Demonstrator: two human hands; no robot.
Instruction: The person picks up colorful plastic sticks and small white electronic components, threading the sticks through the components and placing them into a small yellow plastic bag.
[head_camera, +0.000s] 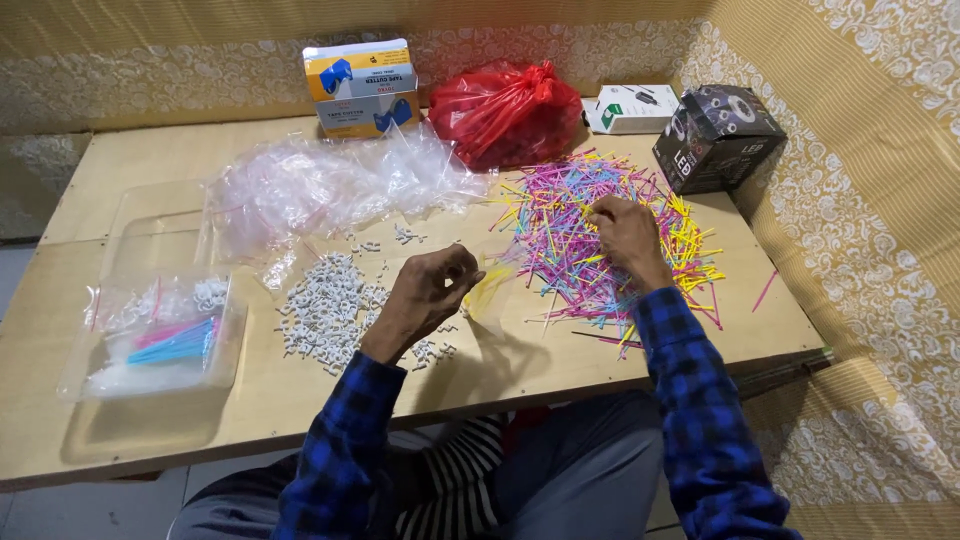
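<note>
tray (75, 385) of bagged sticks (172, 343), probably straws

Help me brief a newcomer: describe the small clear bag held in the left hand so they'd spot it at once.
On the wooden table, look between the pile of white clips and the heap of coloured sticks. There the left hand pinches a small clear bag. Unlike the crumpled bag pile behind, it already holds a few yellow sticks.

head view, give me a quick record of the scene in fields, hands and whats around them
left hand: left hand raised over the table, pinching yellow sticks
right hand: right hand resting on pile of coloured plastic sticks
between hands: heap of small white pieces
left side: clear tray with filled bags
back: loose clear bags, red plastic bag, three boxes
</note>
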